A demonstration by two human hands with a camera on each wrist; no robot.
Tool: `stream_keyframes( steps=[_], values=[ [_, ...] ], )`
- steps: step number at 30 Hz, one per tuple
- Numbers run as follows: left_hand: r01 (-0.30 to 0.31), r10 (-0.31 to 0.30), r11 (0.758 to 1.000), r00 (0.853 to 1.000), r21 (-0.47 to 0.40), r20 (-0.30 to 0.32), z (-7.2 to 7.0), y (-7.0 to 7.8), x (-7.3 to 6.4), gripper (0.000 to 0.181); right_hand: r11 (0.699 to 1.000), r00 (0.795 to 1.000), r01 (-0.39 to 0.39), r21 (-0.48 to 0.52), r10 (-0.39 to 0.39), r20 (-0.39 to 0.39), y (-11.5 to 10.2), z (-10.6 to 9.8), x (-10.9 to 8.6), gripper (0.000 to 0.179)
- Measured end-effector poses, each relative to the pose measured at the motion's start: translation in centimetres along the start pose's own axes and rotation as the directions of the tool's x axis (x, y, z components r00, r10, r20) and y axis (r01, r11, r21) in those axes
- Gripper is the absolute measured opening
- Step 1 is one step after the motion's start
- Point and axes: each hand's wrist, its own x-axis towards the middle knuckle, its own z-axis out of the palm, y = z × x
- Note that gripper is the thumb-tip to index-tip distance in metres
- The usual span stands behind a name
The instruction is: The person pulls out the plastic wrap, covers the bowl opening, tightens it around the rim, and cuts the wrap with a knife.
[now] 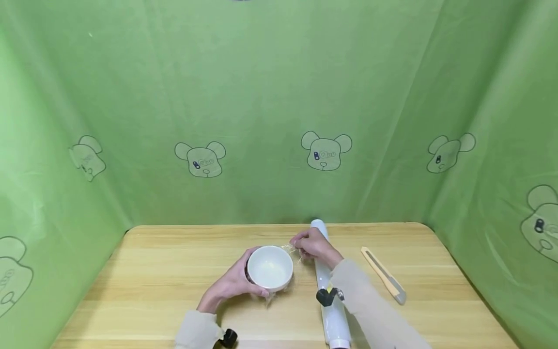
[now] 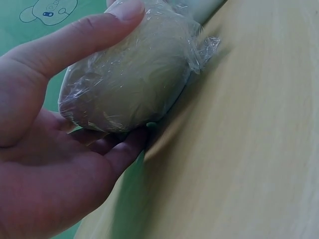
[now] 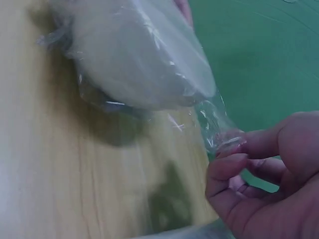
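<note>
A white bowl (image 1: 270, 268) has clear plastic wrap (image 2: 134, 69) drawn over it and bunched in crinkles along its sides. My left hand (image 1: 237, 280) grips the bowl from the left, thumb on the near side and fingers round the far side and underneath. In the right wrist view my right hand (image 3: 271, 169) pinches a loose edge of the wrap (image 3: 217, 124) between thumb and index finger, pulling it out taut from the bowl's rim. The head view has this right hand (image 1: 315, 244) just right of the bowl, over the far part of a roll of plastic wrap (image 1: 321, 276).
The wrap roll lies lengthwise on the wooden table (image 1: 165, 271), partly under my right forearm. To its right is a yellow utility knife (image 1: 383, 275), slanting toward the near right. Green curtains (image 1: 279, 97) with bear-head prints close off the table's back and sides.
</note>
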Motion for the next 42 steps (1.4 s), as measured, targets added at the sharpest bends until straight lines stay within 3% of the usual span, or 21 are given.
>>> stream_keyframes(
  steps=[7,13,16,21,30,37,40,42],
  values=[
    [-0.004,0.004,1.0,1.0,0.014,0.014,-0.1,0.1,-0.1,0.112,0.997,0.993,0.072,-0.034,-0.075,-0.087,-0.4,-0.7,0.2,0.013],
    [-0.015,0.015,1.0,0.999,-0.002,0.035,-0.1,0.1,-0.1,0.111,0.976,0.979,0.121,-0.18,-0.147,-0.138,0.4,-0.3,0.4,0.008],
    [-0.014,0.015,1.0,0.999,-0.013,0.037,-0.1,0.0,-0.1,0.11,0.94,0.97,0.156,-0.305,-0.204,-0.132,1.0,0.3,0.4,0.006],
    [-0.018,0.019,0.999,0.999,-0.031,0.034,-0.2,-0.1,-0.2,0.109,0.844,0.945,0.23,-0.484,-0.313,-0.098,1.4,1.4,0.2,0.007],
    [-0.009,0.01,0.999,0.999,-0.036,0.041,-0.2,0.0,-0.1,0.11,0.754,0.933,0.304,-0.582,-0.361,0.021,1.4,2.4,-0.5,0.009],
    [0.0,0.001,1.0,1.0,-0.013,0.031,0.0,0.0,-0.1,0.111,0.773,0.902,0.369,-0.516,-0.431,0.0,1.1,1.1,-1.9,0.011],
    [0.001,0.0,1.0,1.0,-0.016,0.023,-0.1,0.0,-0.1,0.111,0.773,0.889,0.432,-0.465,-0.452,0.076,1.1,0.6,-2.6,0.023],
    [-0.002,0.002,1.0,1.0,-0.022,0.018,-0.2,-0.1,-0.1,0.112,0.786,0.892,0.445,-0.428,-0.429,0.14,1.2,0.7,-3.2,0.03]
  ],
)
